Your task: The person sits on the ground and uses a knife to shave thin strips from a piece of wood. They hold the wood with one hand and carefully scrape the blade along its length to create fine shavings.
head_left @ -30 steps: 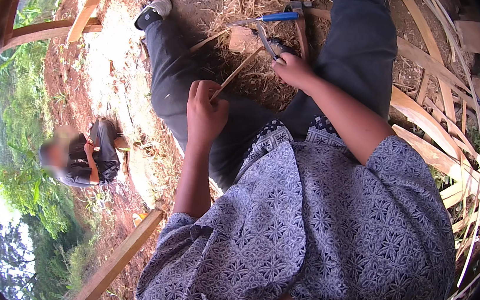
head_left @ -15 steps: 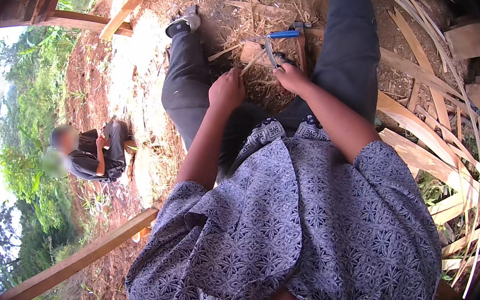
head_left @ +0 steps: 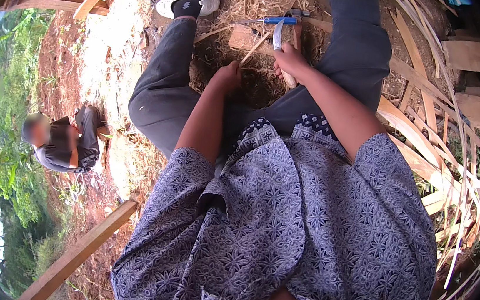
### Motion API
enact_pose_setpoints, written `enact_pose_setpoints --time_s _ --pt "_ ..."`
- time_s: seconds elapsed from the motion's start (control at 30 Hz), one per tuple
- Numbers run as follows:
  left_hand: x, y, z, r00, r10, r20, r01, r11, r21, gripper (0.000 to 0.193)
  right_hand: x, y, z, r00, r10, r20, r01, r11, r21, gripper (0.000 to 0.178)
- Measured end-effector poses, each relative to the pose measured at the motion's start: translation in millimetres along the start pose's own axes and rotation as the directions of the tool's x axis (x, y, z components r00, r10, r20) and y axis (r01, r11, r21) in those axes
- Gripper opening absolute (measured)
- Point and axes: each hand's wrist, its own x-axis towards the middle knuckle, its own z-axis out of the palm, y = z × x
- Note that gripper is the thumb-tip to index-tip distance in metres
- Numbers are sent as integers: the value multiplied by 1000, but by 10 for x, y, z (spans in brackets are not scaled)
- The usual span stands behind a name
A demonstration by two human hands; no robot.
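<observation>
In the head view, the left hand (head_left: 226,77), toward 11 o'clock from the middle, pinches a thin wooden strip (head_left: 255,48) at its near end; the fingers lie partly in shadow. The strip slants up toward 1 o'clock across a wooden block (head_left: 245,38) at 12 o'clock, probably for backing, though whether it rests there I cannot tell. Holding only the end leaves most of its length exposed.

The right hand (head_left: 288,61), at 1 o'clock, is wrapped around the wooden handle of a curved-bladed knife (head_left: 278,36), the handle's butt sticking out below the fist. The blade points to 12 o'clock, just beside the strip's far end, likely so the edge faces the wood and stays away from the legs.

Beyond the block lie a blue-handled tool (head_left: 280,20) with a slim shaft and a hammer (head_left: 298,14), presumably kept within reach. The spread trouser legs (head_left: 355,50) frame this patch. Split slats (head_left: 410,137) are heaped from 2 to 4 o'clock; a co-worker (head_left: 63,144) sits at 9 o'clock, well apart.
</observation>
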Motion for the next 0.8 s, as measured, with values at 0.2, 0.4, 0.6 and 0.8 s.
enact_pose_setpoints --time_s 0.2,0.4,0.6,0.8 --pt "-173 250 -199 966 -199 167 219 970 -106 50 121 -329 -261 992 -103 68 123 869 -479 28" --pt "-199 536 -415 946 -238 220 273 950 -149 57 390 3 -455 918 -343 201 383 628 -678 29" --pt "-266 707 -428 947 -230 223 254 964 -85 52 270 -180 -424 964 -156 216 266 589 -763 34" --pt "-289 564 -316 969 -133 206 165 976 -142 48 220 -287 -409 966 -42 254 233 565 -792 37"
